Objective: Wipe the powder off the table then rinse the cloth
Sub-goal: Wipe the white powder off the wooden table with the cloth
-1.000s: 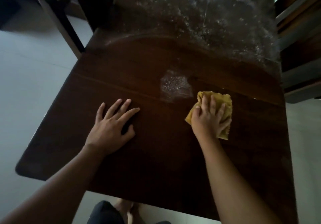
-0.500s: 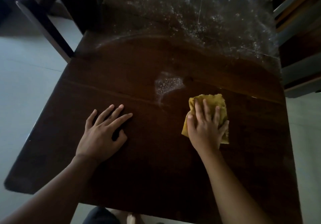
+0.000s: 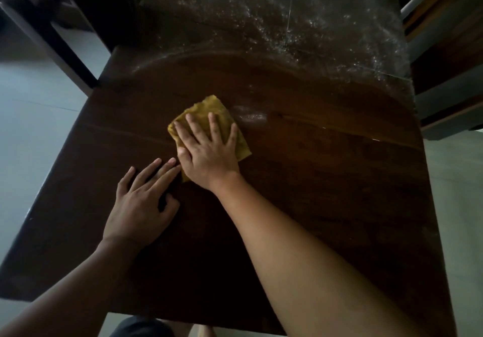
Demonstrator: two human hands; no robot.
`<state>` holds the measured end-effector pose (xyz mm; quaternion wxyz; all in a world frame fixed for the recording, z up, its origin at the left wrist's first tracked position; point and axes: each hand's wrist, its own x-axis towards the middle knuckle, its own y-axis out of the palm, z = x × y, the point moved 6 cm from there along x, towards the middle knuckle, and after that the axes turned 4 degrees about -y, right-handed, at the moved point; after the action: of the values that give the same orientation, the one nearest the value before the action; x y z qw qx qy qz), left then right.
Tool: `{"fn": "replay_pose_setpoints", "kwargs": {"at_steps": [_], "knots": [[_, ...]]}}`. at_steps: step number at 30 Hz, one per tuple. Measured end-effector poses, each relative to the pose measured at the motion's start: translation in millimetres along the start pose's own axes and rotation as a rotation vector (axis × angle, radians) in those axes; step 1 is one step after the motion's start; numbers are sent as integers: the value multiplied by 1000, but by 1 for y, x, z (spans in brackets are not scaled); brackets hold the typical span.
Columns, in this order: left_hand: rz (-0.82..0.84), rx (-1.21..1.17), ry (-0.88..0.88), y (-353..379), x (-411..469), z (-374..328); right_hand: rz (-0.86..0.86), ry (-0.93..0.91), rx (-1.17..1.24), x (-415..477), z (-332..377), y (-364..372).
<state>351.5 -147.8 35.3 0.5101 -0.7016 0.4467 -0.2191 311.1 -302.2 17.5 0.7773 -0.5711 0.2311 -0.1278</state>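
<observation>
The right grip (image 3: 209, 153), fingers straight and spread, presses the cloth (image 3: 206, 108) on the bench (image 3: 326, 193); the left grip (image 3: 141, 206) rests open and flat just beside it. Powder (image 3: 300, 23) lies beyond both, and a smear (image 3: 251, 116) sits just right of the right grip.

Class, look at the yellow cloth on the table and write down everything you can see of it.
The cloth is mustard-yellow, soft-looking fabric, seemingly folded into a rough, crumpled square. It lies flat on the dark wooden table, mid-table, beside a faint powder streak. The right hand presses on it with fingers spread, covering its middle; only the edges show.
</observation>
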Motion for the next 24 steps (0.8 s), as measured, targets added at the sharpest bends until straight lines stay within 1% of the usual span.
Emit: {"fn": "replay_pose_setpoints", "kwargs": {"at_steps": [4,7,10,12,16,18,20,22,24], "knots": [[-7,-9,-6,0,1,1,-12,-31,6,19,-1,-4],[-17,-15,-7,0,0,0,-12,16,21,35,-16,-13],[-20,-34,-4,-2,0,0,-21,168,53,45,-47,-27],[-17,-49,-7,-4,0,1,-54,291,75,36,-78,-33],[-4,-63,-8,-5,-1,1,-135,555,74,-16,-157,-40],[6,-66,-8,-4,0,2,-151,651,72,-36,-182,-43],[8,-60,-4,-4,0,2,-132,719,84,-38,-183,-41],[8,-52,0,-3,-1,1,-113,744,98,-26,-165,-39],[9,-50,-5,-3,0,0,-111,651,104,0,-135,-36]]}}
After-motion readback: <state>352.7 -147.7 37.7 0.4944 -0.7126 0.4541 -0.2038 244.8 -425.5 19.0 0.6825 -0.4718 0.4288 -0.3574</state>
